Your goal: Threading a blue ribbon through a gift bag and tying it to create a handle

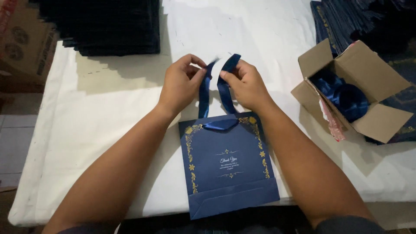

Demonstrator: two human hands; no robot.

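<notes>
Left hand (181, 84) and right hand (245, 83) each pinching blue ribbon (203, 93) end, fingers closed, above flat navy paper bag (227, 167) lying on white table (104, 125).

Count: 1 flat navy paper gift bag (229, 167), 2 blue ribbon ends (204, 93), 1 open cardboard box (353, 93) right, 2 dark bag stacks (108, 26) far, 2 hands (181, 84).

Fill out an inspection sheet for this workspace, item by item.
Surface: table under white cloth, creased.
Job's things: flat navy paper bag with gold floral border; blue ribbon threaded through its top.
Clutter: open cardboard box of blue ribbon; stacks of dark bags far left and far right.
Grippers: left hand and right hand each pinch a ribbon end in their fingers.
Cables: nothing seen.
Surroundings: tiled floor, brown carton at left.
</notes>
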